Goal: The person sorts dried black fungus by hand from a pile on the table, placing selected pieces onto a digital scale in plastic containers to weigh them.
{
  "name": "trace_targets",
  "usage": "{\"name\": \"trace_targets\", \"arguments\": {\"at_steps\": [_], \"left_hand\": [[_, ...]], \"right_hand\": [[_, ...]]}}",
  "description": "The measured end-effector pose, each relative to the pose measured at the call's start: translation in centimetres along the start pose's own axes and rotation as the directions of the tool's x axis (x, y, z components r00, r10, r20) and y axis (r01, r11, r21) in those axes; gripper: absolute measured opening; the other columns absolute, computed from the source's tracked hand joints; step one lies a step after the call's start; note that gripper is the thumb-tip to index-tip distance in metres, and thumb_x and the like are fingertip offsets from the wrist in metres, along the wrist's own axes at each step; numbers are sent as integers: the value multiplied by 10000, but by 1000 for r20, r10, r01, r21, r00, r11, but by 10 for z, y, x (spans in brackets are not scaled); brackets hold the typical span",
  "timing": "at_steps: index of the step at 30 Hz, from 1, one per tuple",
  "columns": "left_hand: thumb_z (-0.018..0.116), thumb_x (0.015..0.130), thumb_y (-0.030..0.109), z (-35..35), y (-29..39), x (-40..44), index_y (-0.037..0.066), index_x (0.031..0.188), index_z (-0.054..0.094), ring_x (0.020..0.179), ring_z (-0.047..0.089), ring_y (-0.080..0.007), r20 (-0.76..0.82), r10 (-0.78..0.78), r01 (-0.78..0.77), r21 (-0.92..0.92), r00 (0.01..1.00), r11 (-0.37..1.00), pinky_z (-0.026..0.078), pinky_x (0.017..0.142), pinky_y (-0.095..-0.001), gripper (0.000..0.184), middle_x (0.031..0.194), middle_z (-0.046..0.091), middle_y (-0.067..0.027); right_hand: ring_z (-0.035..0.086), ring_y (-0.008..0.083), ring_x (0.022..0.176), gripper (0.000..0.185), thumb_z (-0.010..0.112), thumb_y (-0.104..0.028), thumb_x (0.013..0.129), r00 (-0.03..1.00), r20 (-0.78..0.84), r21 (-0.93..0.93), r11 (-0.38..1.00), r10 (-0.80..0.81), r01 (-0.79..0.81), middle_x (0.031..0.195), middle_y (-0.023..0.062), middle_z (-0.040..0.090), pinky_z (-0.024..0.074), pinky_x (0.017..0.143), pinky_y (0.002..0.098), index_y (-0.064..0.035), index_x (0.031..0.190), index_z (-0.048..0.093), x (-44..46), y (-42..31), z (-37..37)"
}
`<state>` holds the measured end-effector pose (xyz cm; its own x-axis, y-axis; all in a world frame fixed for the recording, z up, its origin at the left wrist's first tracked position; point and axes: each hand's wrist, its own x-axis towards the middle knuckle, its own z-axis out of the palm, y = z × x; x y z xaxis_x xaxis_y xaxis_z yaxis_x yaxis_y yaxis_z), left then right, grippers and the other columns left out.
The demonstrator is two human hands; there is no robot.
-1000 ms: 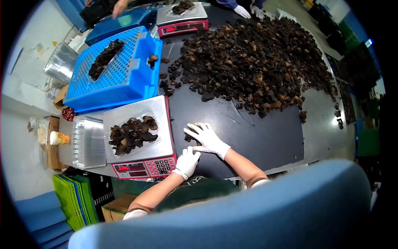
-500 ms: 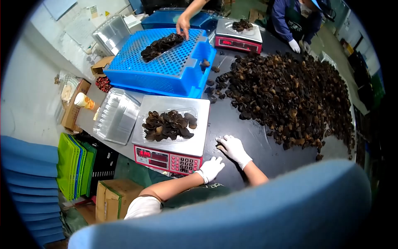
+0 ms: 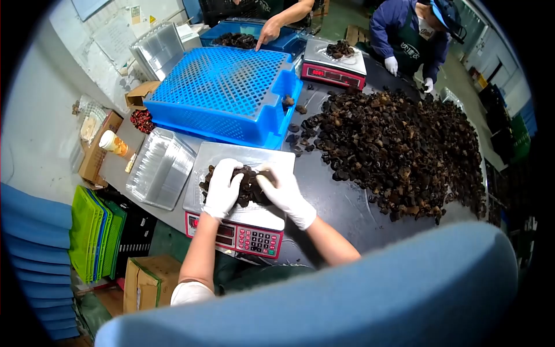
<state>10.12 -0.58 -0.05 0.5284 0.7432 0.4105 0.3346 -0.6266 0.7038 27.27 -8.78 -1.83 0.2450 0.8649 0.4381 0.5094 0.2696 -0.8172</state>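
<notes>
A metal-topped red scale [image 3: 276,151] stands before me, bearing a clear plastic tray of dark brown wood ear mushrooms [image 3: 250,186]. My gloved left hand [image 3: 222,188] cups the left side of this heap, its thumb towards the middle. From the right, my gloved right hand [image 3: 284,194] curls round the other side, thumb and fingers against the mushrooms. The hands cover most of the tray's rim, so I cannot tell whether they also grip it. Part of the scale's display is behind my left wrist.
A large pile of wood ears [image 3: 399,153] covers the table's right. An upturned blue crate [image 3: 217,78], nested clear trays [image 3: 162,168] and a paper cup [image 3: 114,143] stand left. Behind are a second scale [image 3: 332,74], a co-worker's bare hand [image 3: 269,33] and another gloved worker [image 3: 404,46].
Both my hands have moved from the table up to the mushrooms on the scale. A co-worker's filled tray has gone from the blue crate's top to behind it.
</notes>
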Motion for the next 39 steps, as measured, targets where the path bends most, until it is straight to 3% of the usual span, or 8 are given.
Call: {"name": "trace_targets", "arguments": {"at_steps": [4,10,12,14,23,30,34,39], "left_hand": [[562,870,56,5,-30,11,35,1145,627,1096,557,-346,328,102,-192,254,939,948,432,973,-411,283,1180,620,-164],[456,952,45,-25,-33,11,42,1296,578,1156,554,-316,208,37,-38,-2,977,999,411,1022,-384,364,1216,601,-164],[460,954,60,-45,-29,9,40,1295,576,1169,551,-313,138,61,-67,39,989,997,402,1040,-378,361,1234,597,-159],[469,937,60,-67,-33,5,40,1245,605,1156,558,-322,58,44,-47,60,997,997,415,1023,-390,337,1211,614,-160],[522,929,53,-116,-77,-52,2,1169,616,1039,627,-276,-189,-151,178,135,970,975,472,935,-343,262,1093,645,-151],[571,907,42,-93,-75,-77,-2,1189,602,999,645,-260,-150,-306,320,80,940,944,497,900,-324,287,1078,647,-152],[600,894,57,-81,-78,-85,18,1186,604,936,645,-270,-128,-288,303,125,949,945,508,852,-331,295,1031,639,-154],[606,879,52,-78,-84,-87,43,1206,592,826,603,-230,-158,-244,264,125,957,956,501,790,-314,328,1036,606,-122]], "right_hand": [[521,332,1062,401,686,-284,778,978,182,-466,867,-104,179,1135,120,595,411,951,454,-83,1118,618,3,12,31],[551,305,1147,524,714,-205,790,970,240,40,998,45,-56,1205,144,601,426,1006,413,-43,1262,554,3,-9,-12],[584,249,1118,463,699,-164,826,916,264,507,765,302,-398,1189,139,608,459,956,354,-12,1243,565,0,-21,-30],[571,188,1107,414,602,-23,872,960,139,246,931,243,-271,1193,103,615,454,988,335,-4,1282,549,-2,-9,-50],[618,144,1058,314,586,-4,919,910,102,275,868,402,-414,1141,74,658,473,960,278,9,1233,597,-36,43,-67],[633,276,888,327,658,-135,820,992,43,-141,983,123,-115,1000,136,634,508,772,362,-55,1135,627,-14,20,-40],[623,321,892,269,650,-129,796,953,53,-333,895,-298,298,967,125,655,479,795,410,-83,1062,652,24,19,-11],[594,268,934,264,632,-333,849,945,184,-592,737,-271,327,962,73,669,429,862,399,-129,1006,693,45,-15,22]]}}
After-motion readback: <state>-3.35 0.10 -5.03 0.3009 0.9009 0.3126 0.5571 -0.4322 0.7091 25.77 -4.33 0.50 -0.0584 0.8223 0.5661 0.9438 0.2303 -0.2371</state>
